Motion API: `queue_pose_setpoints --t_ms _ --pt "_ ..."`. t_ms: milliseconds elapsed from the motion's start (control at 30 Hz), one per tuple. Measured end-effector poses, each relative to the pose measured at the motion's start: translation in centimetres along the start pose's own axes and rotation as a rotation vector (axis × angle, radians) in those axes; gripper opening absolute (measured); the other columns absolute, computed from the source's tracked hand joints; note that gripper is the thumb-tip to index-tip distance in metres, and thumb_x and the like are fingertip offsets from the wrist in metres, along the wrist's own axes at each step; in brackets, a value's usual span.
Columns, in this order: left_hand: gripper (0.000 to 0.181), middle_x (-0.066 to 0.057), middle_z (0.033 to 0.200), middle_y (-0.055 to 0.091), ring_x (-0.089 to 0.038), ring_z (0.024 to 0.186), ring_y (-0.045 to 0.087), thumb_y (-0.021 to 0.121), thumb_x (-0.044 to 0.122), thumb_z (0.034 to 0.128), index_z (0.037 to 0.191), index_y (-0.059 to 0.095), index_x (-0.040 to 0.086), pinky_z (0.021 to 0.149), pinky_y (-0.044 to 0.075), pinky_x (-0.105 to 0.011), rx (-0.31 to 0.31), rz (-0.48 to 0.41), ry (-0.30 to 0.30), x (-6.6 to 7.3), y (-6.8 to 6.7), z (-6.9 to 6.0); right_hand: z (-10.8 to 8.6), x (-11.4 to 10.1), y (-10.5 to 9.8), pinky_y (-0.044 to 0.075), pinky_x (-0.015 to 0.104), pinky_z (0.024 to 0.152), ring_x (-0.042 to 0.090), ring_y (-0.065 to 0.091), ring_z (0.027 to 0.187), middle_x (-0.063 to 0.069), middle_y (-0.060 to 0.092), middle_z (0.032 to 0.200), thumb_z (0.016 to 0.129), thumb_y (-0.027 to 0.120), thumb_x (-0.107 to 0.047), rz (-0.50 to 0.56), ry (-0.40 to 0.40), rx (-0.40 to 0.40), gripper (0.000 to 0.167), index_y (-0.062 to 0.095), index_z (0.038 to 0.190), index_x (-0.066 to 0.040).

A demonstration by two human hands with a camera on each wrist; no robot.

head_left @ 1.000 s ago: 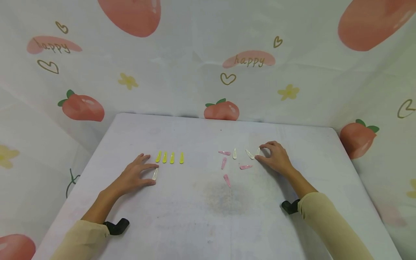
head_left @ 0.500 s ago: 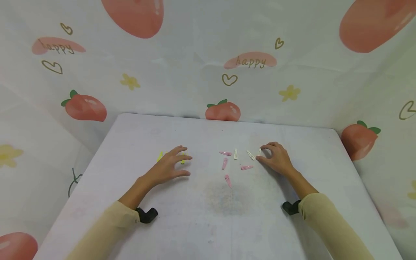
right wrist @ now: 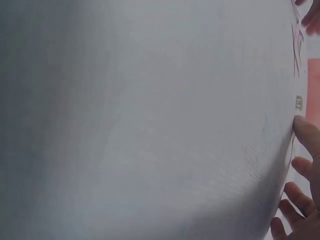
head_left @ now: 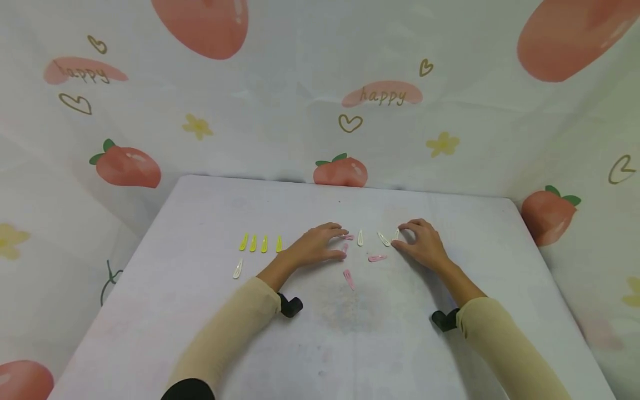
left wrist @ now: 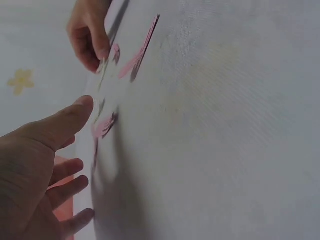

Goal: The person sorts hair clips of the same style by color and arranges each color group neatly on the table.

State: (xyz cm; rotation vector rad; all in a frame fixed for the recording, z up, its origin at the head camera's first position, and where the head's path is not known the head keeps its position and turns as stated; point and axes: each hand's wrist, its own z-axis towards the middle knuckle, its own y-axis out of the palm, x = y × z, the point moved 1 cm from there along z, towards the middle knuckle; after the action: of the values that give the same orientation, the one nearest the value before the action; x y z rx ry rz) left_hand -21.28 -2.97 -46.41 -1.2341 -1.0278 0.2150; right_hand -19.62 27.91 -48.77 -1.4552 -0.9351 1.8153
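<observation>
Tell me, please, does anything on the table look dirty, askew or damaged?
Yes: a greyish smudge darkens the white table near the pink clips. Those clips point in different directions, unlike the neat row of yellow clips. I see no broken clip, but they are small.

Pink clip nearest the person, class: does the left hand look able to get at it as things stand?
Probably yes: the left hand is close, and nothing covers the pink clip or lies between them.

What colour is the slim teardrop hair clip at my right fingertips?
White; the slim teardrop hair clip shows best in head view.
</observation>
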Motion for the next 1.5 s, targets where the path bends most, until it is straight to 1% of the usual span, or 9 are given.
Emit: queue_pose_setpoints --t_ms 167,367,533,867,1033,1233,1367,1500 --pt "0.061 -0.008 0.144 0.053 -0.023 0.138 0.043 0.073 0.04 0.0904 0.143 0.056 0.015 0.111 0.034 -0.049 -0.004 0.039 -0.015 0.3 0.9 1.9 0.1 -0.2 0.1 0.034 0.063 0.104 0.044 0.048 0.123 0.025 0.056 0.127 0.083 0.081 -0.027 -0.002 0.016 -0.01 0.046 0.068 0.118 0.001" --pt "0.061 -0.009 0.147 0.049 -0.021 0.141 0.038 0.072 0.043 0.0902 0.143 0.056 0.017 0.112 0.031 -0.049 -0.002 0.081 -0.042 1.1 1.3 3.4 0.1 -0.3 0.0 0.034 0.063 0.104 0.044 0.048 0.123 0.025 0.055 0.127 0.083 0.081 -0.026 -0.003 0.02 -0.01 0.046 0.068 0.118 0.002" --pt "0.062 -0.008 0.15 0.046 -0.021 0.142 0.035 0.071 0.046 0.0907 0.144 0.055 0.018 0.109 0.032 -0.049 -0.015 0.132 -0.072 1.6 1.4 4.1 0.1 -0.4 -0.1 0.034 0.063 0.103 0.044 0.049 0.122 0.025 0.056 0.126 0.083 0.081 -0.026 -0.005 0.003 -0.001 0.046 0.068 0.117 0.002" --pt "0.054 -0.006 0.146 0.049 -0.021 0.142 0.034 0.071 0.047 0.0903 0.137 0.061 0.02 0.103 0.033 -0.046 0.011 0.172 -0.086 1.5 1.9 4.9 0.0 -0.2 0.0 0.034 0.063 0.104 0.045 0.048 0.123 0.026 0.056 0.127 0.083 0.081 -0.026 -0.006 0.023 -0.002 0.047 0.068 0.118 0.002" --pt "0.052 -0.005 0.145 0.05 -0.021 0.142 0.035 0.071 0.047 0.09 0.134 0.063 0.022 0.103 0.034 -0.047 0.017 0.19 -0.094 1.4 1.9 5.0 -0.1 -0.1 0.0 0.034 0.063 0.104 0.045 0.048 0.123 0.026 0.055 0.127 0.083 0.081 -0.026 0.001 0.019 -0.001 0.046 0.068 0.118 0.002" --pt "0.05 -0.007 0.145 0.05 -0.022 0.14 0.037 0.074 0.041 0.0891 0.133 0.064 0.021 0.105 0.034 -0.048 0.015 0.119 -0.082 1.2 1.6 4.5 -0.1 -0.1 0.1 0.034 0.063 0.104 0.044 0.048 0.123 0.025 0.056 0.127 0.083 0.081 -0.025 0.004 0.016 0.002 0.046 0.068 0.118 0.002" --pt "0.049 -0.008 0.144 0.051 -0.023 0.139 0.039 0.075 0.038 0.0886 0.133 0.064 0.019 0.106 0.036 -0.049 0.011 0.086 -0.054 1.0 1.0 3.8 -0.1 0.0 0.1 0.034 0.063 0.104 0.044 0.048 0.123 0.025 0.056 0.127 0.083 0.081 -0.025 0.007 0.014 0.006 0.046 0.068 0.118 0.002" --pt "0.05 -0.011 0.144 0.051 -0.026 0.14 0.039 0.078 0.036 0.0866 0.131 0.065 0.017 0.107 0.037 -0.053 0.037 0.056 -0.022 0.7 -0.1 2.4 -0.1 0.0 0.2 0.034 0.062 0.104 0.044 0.048 0.124 0.025 0.056 0.127 0.083 0.081 -0.026 0.01 0.021 0.004 0.047 0.068 0.119 0.002"
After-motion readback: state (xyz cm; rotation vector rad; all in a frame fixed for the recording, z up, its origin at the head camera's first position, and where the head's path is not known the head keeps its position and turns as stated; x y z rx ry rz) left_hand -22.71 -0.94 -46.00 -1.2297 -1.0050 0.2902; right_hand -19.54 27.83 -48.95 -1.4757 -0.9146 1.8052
